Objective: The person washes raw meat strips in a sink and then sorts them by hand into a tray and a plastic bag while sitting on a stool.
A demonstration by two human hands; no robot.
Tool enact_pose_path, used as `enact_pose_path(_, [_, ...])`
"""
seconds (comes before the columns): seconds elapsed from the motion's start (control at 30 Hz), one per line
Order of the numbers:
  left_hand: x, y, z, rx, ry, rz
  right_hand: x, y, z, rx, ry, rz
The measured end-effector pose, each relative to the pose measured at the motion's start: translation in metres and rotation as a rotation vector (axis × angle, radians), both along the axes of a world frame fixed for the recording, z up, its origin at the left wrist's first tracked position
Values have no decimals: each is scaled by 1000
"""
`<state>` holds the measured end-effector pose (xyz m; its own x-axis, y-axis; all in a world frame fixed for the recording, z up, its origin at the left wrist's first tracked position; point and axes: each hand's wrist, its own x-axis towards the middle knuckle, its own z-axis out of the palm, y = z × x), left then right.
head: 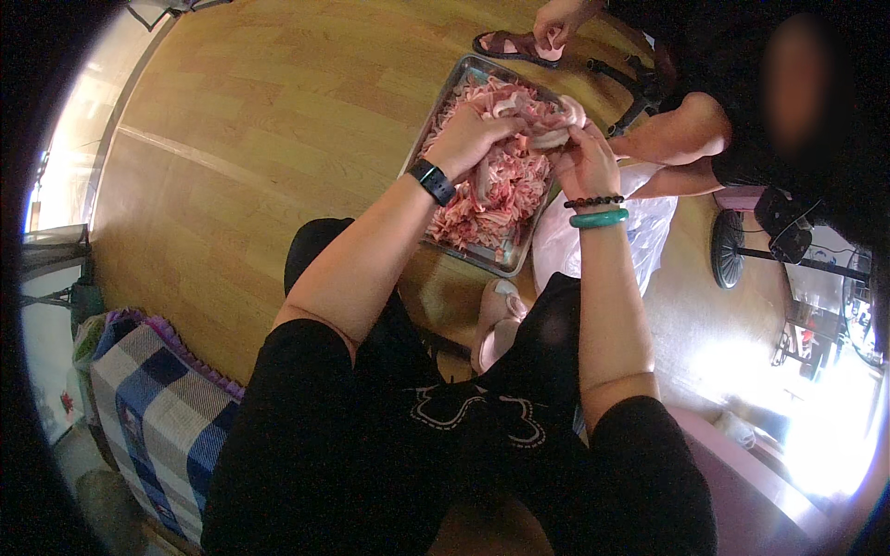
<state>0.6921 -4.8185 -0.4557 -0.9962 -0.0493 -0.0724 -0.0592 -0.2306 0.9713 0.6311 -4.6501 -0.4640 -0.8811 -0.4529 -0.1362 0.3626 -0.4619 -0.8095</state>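
Observation:
A metal tray [480,262] lies at a slant before me, heaped with thin pink-and-white strips [480,215] that look like raw meat. Above its far half, my left hand [473,141] and my right hand [587,161] hold a larger, pale-streaked pink piece [571,118] between them. The left fingers are partly hidden by that piece, and a longer strip hangs below the left palm. My right thumb and fingers pinch its right end near the tray's edge. A dark watch is on my left wrist; beads and a green bangle circle the right one.
Another person's hand [562,19] and sandalled foot [518,47] are just beyond the tray. A clear plastic bag [629,215] bulges along its right side. A chequered cloth [163,410] covers something at lower left. A round black stand base [728,249] is at right.

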Motion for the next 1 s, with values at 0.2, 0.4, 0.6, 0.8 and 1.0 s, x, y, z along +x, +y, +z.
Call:
enact_pose_path(0.2, [-4,1,-16,151,93,33,0,-5,4,-221,-23,54])
enact_pose_path(0.4, [-11,2,-16,785,-24,33,-3,0,3,-175,13,147])
enact_pose_path(0.6, [-12,-8,-22,837,29,-46,-16,15,3,548,131,317])
enact_pose_path(0.8, [-14,-7,-24,929,29,129,6,-6,21,559,157,190])
enact_pose_path(1.0, [-16,-5,-31,963,68,134,18,-18,17,559,421,68])
